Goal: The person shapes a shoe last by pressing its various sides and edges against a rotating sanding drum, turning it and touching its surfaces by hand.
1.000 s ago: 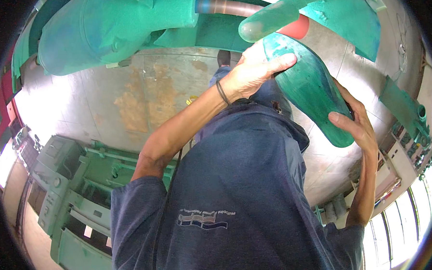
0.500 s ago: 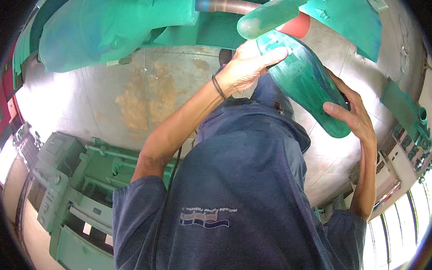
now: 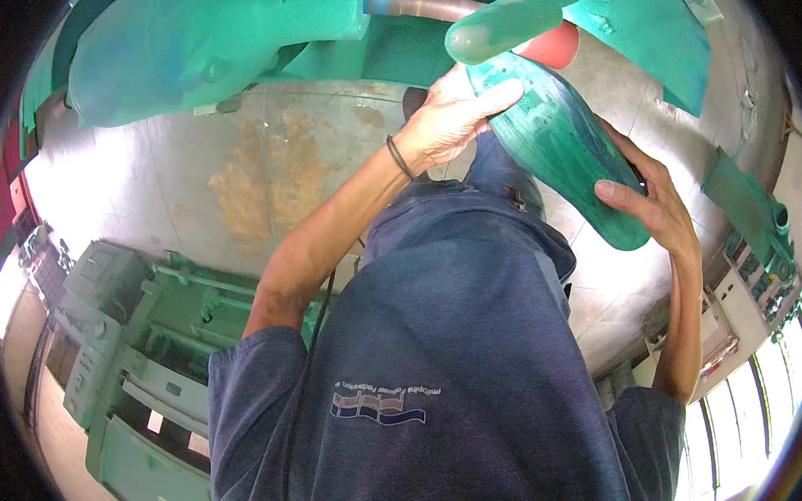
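A green, foot-shaped piece that looks like a shoe last (image 3: pixel 563 158) slants across the upper right, its flat bottom face up, with darker streaks and scuffs. My left hand (image 3: pixel 462 113) grips its far end, thumb laid over the face. Around the near end closes my right hand (image 3: pixel 654 199), thumb on top and fingers along the outer side. The far end sits under a green rounded machine arm (image 3: pixel 508 29) and beside a red round wheel (image 3: pixel 553 45); whether they touch is hidden.
A large green machine housing (image 3: pixel 213 48) with a brownish metal shaft (image 3: pixel 422 3) spans the top. Green sheet guards (image 3: pixel 647 43) hang at the upper right. Another green machine (image 3: pixel 146 351) stands lower left on the stained grey floor (image 3: pixel 183 179). A bench with equipment (image 3: pixel 735 316) lies right.
The shoe last and both hands have shifted very slightly up and left in the picture. Both grips stay the same.
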### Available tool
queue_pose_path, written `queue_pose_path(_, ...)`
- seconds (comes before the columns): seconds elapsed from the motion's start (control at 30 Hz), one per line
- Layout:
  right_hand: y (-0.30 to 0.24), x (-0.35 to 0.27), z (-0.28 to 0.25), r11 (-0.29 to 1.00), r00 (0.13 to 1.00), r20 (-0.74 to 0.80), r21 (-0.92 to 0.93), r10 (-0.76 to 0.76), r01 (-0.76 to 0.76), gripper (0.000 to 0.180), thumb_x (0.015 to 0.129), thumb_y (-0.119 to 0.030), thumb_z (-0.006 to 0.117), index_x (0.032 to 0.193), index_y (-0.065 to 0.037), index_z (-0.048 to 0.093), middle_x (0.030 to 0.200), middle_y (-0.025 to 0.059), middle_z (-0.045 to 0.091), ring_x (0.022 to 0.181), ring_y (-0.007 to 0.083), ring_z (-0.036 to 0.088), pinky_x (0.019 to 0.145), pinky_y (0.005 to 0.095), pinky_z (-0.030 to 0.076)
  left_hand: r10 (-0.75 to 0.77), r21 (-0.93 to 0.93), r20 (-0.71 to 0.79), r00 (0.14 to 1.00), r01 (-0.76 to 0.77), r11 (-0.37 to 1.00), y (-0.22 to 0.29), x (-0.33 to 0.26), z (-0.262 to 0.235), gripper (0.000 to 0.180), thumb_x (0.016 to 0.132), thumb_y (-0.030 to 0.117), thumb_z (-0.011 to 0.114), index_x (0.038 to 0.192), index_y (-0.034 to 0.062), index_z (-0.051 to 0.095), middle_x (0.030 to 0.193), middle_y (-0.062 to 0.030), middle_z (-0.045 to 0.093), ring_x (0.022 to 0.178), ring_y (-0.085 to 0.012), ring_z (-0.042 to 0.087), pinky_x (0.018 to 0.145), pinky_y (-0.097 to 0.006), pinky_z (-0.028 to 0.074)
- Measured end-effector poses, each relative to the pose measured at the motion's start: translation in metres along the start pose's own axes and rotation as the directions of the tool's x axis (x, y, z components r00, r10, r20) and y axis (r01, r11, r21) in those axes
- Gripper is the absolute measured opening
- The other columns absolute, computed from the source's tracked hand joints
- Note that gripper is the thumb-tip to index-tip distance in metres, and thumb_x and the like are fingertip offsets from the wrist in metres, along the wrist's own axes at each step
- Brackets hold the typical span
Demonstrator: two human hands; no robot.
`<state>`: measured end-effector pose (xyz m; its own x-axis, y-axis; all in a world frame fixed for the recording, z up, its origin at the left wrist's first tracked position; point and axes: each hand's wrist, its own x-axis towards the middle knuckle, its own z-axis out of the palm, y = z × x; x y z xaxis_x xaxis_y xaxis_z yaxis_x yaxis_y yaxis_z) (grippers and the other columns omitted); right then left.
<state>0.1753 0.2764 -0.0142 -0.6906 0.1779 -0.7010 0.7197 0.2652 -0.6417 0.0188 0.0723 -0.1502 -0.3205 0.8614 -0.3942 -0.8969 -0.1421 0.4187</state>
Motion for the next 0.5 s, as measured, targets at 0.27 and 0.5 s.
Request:
queue_pose_path(0.27,-0.003,-0.003,-0.001,1.000,1.000,0.011,0.003,-0.011,0.011,0.087,0.074,-0.044,0.074,0.146,-0.003,0.047,0.143,0.0200,0.054,0.134,0.0302,0.050,0.113,0.0380,0.034,0.009,0.038,-0.019,1.000,-0.009,0.999,0.000,-0.003,0.006,0.060,0.094,0.010,0.069,0.144,0.0093,0.038,0.125,-0.0056,0.059,0.110,-0.0146,0.062,0.091,-0.032,0.055)
queue_pose_path(0.5,-0.012,-0.010,-0.010,1.000,1.000,0.025,-0.014,0.006,-0.006,0.086,0.074,-0.042,0.074,0.146,-0.003,0.048,0.143,0.0208,0.054,0.133,0.0310,0.050,0.113,0.0382,0.033,0.023,-0.011,-0.008,1.000,-0.023,1.000,-0.005,-0.006,0.012,0.041,0.096,0.007,0.065,0.132,0.0092,0.047,0.122,-0.0044,0.062,0.111,-0.0156,0.063,0.093,-0.032,0.056)
